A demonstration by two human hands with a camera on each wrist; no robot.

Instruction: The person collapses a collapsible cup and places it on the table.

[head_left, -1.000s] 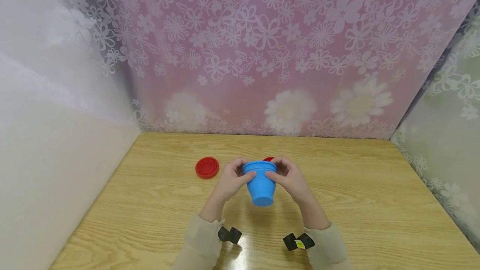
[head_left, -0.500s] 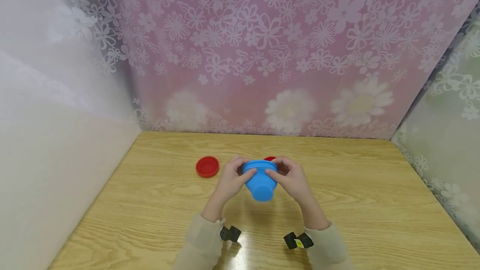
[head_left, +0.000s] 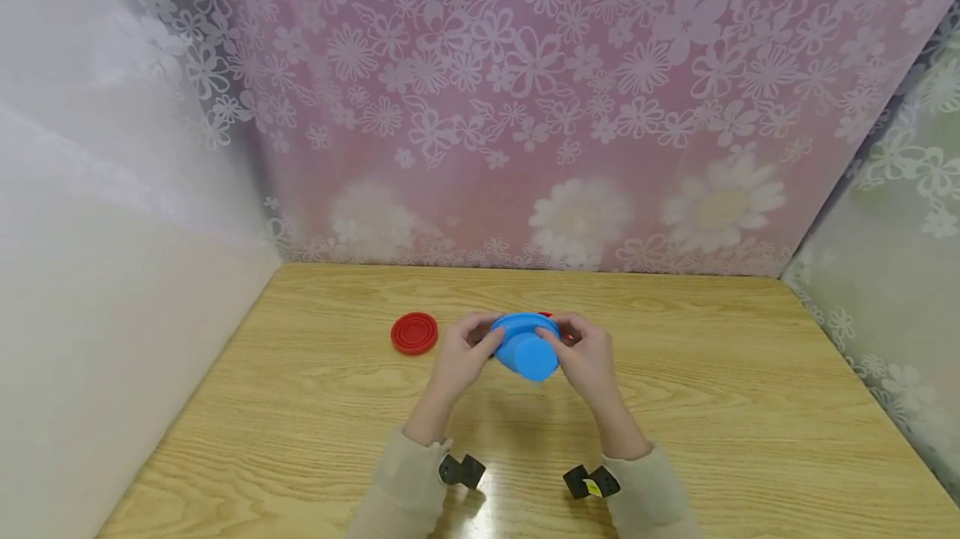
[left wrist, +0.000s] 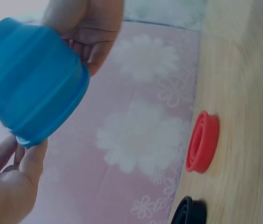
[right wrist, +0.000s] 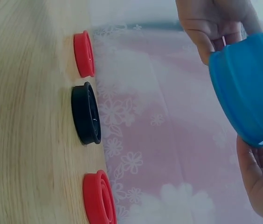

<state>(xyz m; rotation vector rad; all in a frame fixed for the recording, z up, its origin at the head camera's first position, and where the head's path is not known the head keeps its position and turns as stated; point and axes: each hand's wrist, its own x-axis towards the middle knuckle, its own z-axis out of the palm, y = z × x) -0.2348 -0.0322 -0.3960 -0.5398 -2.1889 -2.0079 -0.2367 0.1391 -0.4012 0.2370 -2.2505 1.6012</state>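
Both hands hold a blue collapsible cup [head_left: 536, 357] above the table, tilted so its round base faces the head camera. My left hand [head_left: 459, 358] grips its rim from the left, thumb on the side wall. On the opposite side, my right hand [head_left: 588, 360] pinches the rim, its thumb lying on the wall beside the base. Stepped rings show along the cup [left wrist: 36, 84] in the left wrist view, where it stands extended. The inside of the cup is hidden.
Beyond the hands, a flattened red ringed cup [head_left: 414, 332] lies on the wooden table [head_left: 300, 406]. The right wrist view shows a flattened black one [right wrist: 86, 113] between it and a second red one [right wrist: 99, 198]. Flowered cloth walls [head_left: 525, 106] enclose the table.
The cup has tipped, its base swinging up toward the head camera and slightly right. Both hands keep their hold and have shifted only a little. The red cup on the left stays put.
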